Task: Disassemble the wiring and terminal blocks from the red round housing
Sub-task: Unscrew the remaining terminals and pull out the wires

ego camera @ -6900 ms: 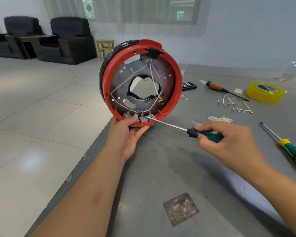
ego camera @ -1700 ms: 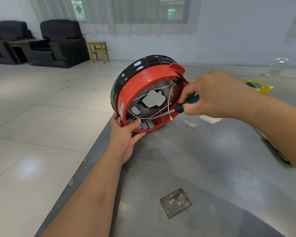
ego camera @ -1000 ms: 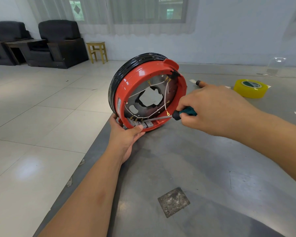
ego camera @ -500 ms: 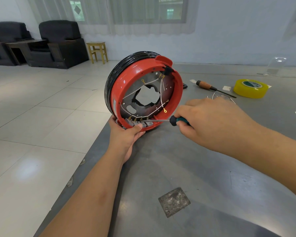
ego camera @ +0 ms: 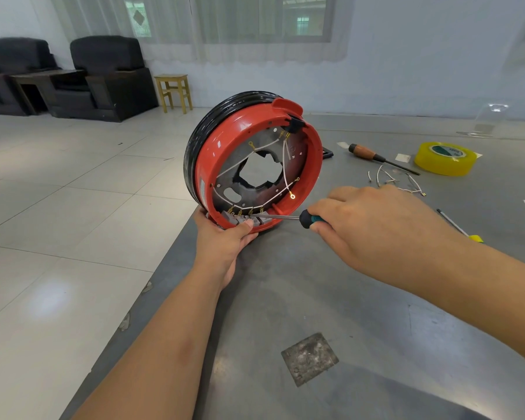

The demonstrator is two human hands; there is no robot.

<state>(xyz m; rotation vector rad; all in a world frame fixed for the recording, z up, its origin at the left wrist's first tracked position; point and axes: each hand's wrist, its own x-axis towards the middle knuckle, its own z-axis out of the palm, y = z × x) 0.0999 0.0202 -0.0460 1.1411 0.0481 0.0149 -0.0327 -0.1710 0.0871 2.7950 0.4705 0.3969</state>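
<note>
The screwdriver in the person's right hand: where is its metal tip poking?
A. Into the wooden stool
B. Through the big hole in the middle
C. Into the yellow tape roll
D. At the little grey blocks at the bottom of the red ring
D: the screwdriver held in the right hand runs its shaft down to the grey terminal blocks at the bottom of the red round housing, beside the left hand.
</note>
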